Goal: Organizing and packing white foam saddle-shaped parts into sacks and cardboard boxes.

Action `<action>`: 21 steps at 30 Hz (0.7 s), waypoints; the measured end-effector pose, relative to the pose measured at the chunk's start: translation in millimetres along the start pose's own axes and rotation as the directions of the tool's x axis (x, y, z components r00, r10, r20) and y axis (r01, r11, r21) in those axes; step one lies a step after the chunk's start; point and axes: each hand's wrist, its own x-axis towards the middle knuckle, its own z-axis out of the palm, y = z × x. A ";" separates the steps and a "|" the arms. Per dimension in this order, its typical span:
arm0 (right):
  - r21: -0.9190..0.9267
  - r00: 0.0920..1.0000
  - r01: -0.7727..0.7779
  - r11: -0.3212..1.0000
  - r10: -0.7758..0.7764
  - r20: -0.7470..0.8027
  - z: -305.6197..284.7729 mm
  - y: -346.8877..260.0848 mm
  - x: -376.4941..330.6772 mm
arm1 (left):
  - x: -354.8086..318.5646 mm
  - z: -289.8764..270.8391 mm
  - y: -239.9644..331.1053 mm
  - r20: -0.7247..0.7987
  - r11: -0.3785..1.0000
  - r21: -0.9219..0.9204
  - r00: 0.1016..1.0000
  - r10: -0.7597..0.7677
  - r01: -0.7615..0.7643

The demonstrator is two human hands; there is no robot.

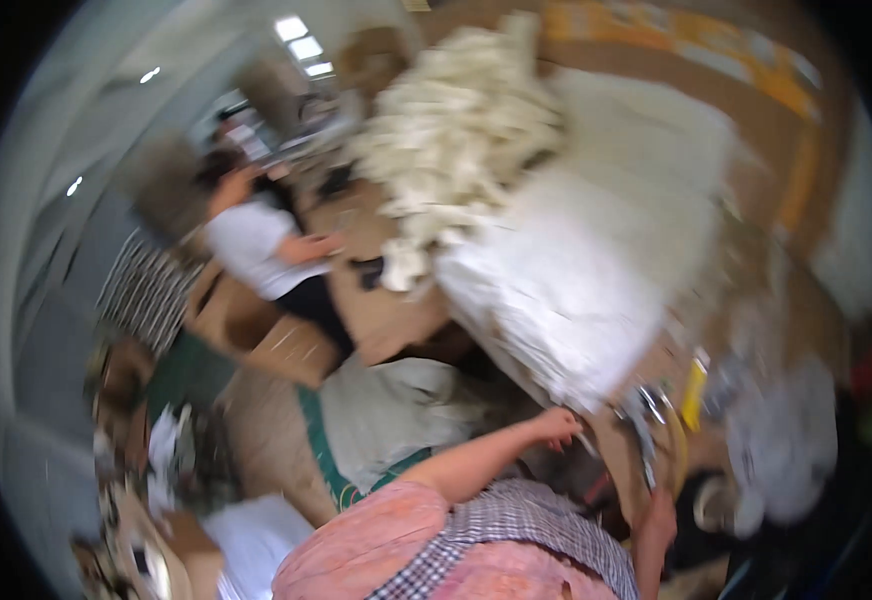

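Note:
Motion blurs the whole view. My left hand (pixel 556 427) is at the front edge of a table, beside a white sheet-covered stack (pixel 576 290). Its fingers are curled closed; a thin pale sliver shows by the fingertips, too smeared to name. Lower right, my right hand (pixel 659 515) meets the near end of a long, shiny metal-looking tool (pixel 640 435) and a curved yellowish strip (pixel 678 450). Blur hides whether its fingers grip either one. A bright yellow slim object (pixel 695 390) lies just beyond the tool.
A heap of cream-coloured soft pieces (pixel 456 130) rises at the far side of the table. Clear plastic bags (pixel 791 450) are at right. Below the table's left edge sits a pale sack (pixel 386 410). Another person (pixel 256 245) in white works at far left near cardboard boxes (pixel 296 348).

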 end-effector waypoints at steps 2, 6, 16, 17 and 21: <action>-0.062 0.997 -0.041 0.997 0.045 0.061 -19.5 -27.5 -1.2 | -18.2 -38.7 -55.4 -0.150 0.981 0.160 0.979 0.139 -0.114; -0.303 0.960 0.058 0.951 0.030 0.277 -25.2 -59.4 36.7 | -84.3 -97.5 -124.4 -0.457 0.979 -0.203 0.880 -0.127 0.036; -0.145 0.836 0.467 0.872 -0.383 0.394 19.2 -232.9 158.9 | -224.3 -183.2 -364.6 -0.434 0.603 -0.714 0.452 -0.779 0.354; 0.000 0.842 0.497 0.868 -0.482 0.244 47.2 -250.3 167.3 | -231.3 -192.1 -372.4 -0.403 0.547 -0.764 0.408 -0.819 0.342; 0.138 0.625 0.618 0.774 -0.590 0.511 109.2 -381.2 182.3 | -264.5 -237.1 -403.1 -0.403 0.501 -0.850 0.410 -0.818 0.164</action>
